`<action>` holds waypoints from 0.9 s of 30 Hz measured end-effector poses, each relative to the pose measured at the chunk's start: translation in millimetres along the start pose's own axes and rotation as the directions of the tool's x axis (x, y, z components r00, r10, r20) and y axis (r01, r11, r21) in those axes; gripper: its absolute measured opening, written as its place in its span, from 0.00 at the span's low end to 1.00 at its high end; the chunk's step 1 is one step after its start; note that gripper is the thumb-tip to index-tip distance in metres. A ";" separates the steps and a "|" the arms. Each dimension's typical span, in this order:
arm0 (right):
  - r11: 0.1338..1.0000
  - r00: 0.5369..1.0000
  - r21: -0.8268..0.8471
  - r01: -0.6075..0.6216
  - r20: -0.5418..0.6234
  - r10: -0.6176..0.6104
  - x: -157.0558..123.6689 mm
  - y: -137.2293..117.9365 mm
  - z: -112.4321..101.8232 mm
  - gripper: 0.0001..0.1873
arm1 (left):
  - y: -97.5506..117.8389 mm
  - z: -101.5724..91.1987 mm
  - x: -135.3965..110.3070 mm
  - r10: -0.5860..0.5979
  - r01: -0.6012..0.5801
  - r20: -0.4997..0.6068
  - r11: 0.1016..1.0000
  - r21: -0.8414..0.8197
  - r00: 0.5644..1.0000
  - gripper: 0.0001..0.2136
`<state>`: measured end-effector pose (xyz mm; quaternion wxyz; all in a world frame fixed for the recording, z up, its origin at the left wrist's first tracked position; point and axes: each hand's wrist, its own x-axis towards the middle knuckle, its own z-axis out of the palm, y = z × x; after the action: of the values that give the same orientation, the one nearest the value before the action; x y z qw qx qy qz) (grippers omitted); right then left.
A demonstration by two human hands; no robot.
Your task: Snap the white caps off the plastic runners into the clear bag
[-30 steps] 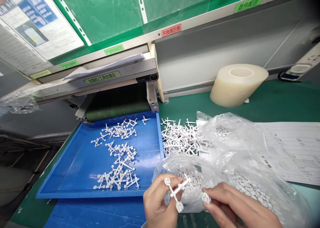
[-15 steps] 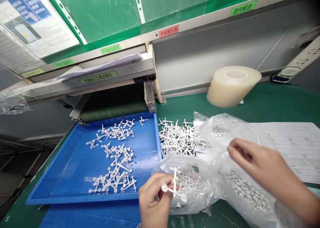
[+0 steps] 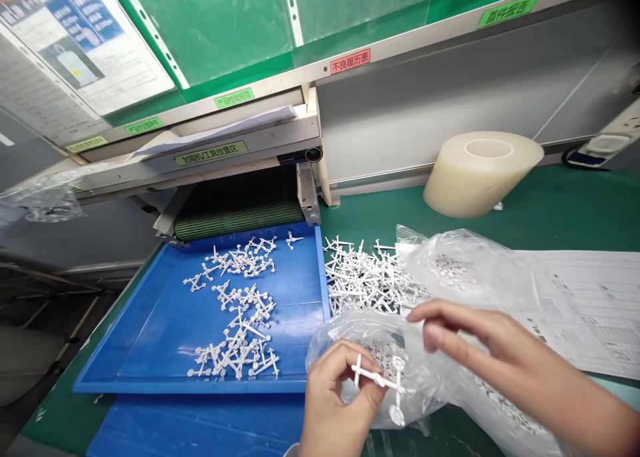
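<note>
One white plastic sprue (image 3: 376,377) in left hand (image 3: 336,403).

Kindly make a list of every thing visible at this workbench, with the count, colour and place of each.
Blue plastic tray: one, blue, on the bench.
Moulded parts: many, white, in the tray.
Pile of moulded parts: many, white, right of the tray.
Clear plastic bags: at least two, transparent, holding small white pieces, right of the pile.
Printed form: one, white, far right.
Film roll: one, cream, behind the bags.
Conveyor belt: one, dark green, behind the tray.
Left hand: one, holding a moulded part.
Right hand: one, open, over the bags.
</note>
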<state>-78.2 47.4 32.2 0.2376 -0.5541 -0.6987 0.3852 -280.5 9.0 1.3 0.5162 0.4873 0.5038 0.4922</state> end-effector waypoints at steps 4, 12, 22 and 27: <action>0.923 0.975 0.370 -0.103 0.220 0.021 -8.7 -30.4 15.5 0.11 | 2.6 -0.1 -1.7 0.054 -0.055 0.061 0.998 0.011 0.997 0.06; 0.625 0.877 0.671 -0.399 0.477 0.048 -10.9 -14.9 27.2 0.17 | 2.4 -3.6 -4.9 0.170 -0.179 0.117 0.981 0.070 0.979 0.09; 0.948 0.982 0.272 0.168 -0.132 -0.136 -28.4 -10.4 47.1 0.05 | -7.0 -5.4 -6.6 -0.036 0.029 0.055 0.993 0.116 0.998 0.07; 0.819 0.992 0.568 -0.081 -0.037 0.124 -30.3 -6.0 50.3 0.08 | -3.2 -5.1 -4.2 -0.018 0.020 -0.014 0.981 0.195 1.000 0.08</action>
<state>-111.7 4.0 10.2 0.3948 -0.5092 -0.5136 0.5666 -285.6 4.7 -1.8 0.4676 0.5277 0.5574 0.4384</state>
